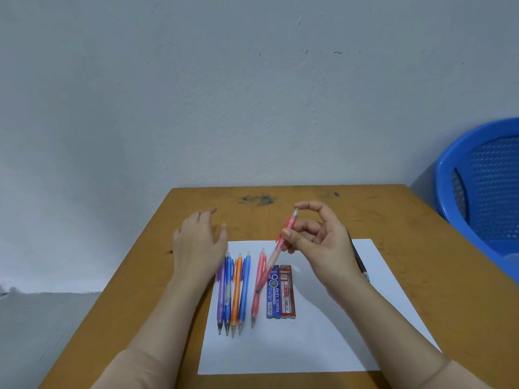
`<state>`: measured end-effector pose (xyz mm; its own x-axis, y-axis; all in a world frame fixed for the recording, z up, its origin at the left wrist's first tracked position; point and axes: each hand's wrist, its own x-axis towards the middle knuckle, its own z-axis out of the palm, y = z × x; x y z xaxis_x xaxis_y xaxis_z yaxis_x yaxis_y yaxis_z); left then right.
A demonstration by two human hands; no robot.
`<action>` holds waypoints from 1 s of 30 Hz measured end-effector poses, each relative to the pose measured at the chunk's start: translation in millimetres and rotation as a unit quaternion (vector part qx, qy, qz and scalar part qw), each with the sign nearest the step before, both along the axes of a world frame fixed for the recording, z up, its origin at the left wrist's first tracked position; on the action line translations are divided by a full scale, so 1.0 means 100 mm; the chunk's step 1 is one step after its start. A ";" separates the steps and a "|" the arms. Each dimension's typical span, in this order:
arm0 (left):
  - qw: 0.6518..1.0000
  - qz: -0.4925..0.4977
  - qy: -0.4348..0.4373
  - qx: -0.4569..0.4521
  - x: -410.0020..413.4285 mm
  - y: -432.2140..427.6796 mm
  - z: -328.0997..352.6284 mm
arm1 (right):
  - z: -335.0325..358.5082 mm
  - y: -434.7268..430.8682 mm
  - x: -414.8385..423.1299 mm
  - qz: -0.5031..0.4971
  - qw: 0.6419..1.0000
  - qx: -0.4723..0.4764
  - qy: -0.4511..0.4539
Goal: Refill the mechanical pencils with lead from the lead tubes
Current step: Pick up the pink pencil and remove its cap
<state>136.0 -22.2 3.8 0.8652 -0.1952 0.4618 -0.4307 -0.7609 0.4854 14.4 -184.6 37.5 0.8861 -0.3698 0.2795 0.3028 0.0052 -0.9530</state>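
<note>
Item: our right hand point(323, 242), fingers curled, pinches a pink translucent plastic mechanical pencil point(278, 248), tilted with its cap end up, above the white paper sheet point(323, 332).

Item: our left hand point(196, 242), fingers loosely straight, holds nothing, over the brown wooden surface point(134, 290).

On the sheet, side by side, tips toward us, we count:
- purple pencil point(221, 293)
- blue pencil point(228, 287)
- orange pencil point(236, 293)
- second blue pencil point(244, 287)
- second pink pencil point(258, 287)

Just right of these we list a blue lead tube point(273, 292) beside a red lead tube point(288, 292).

Far right: blue plastic mesh basket point(483, 186).
</note>
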 end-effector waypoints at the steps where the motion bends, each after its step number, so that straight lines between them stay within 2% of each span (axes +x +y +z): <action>1: 0.999 -0.026 -0.034 -0.009 -0.06 -0.04 0.03 | 0.00 -0.01 0.00 -0.018 1.000 0.003 -0.008; 5: 0.978 -0.141 -0.151 -0.027 -0.30 -0.18 0.10 | -0.02 -0.06 0.02 -0.073 0.997 0.013 -0.032; 10: 0.959 -0.236 -0.148 -0.054 -0.49 -0.30 0.06 | -0.03 -0.07 0.02 -0.087 0.995 0.035 -0.045; 15: 0.951 -0.264 -0.116 -0.109 -0.55 -0.33 0.05 | -0.03 -0.04 0.01 -0.084 0.995 0.037 -0.049; 21: 0.947 -0.271 -0.117 -0.125 -0.56 -0.33 0.07 | -0.03 -0.03 0.01 -0.080 0.994 0.047 -0.055; 30: 0.936 -0.271 -0.169 -0.148 -0.52 -0.31 0.10 | 0.00 -0.09 0.01 -0.071 0.992 0.084 -0.064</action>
<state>84.1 -52.8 13.8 0.4716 -0.3828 0.7944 -0.8811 -0.2407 0.4071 15.6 -193.5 37.2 0.7825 -0.5397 0.3106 0.4305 0.1084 -0.8961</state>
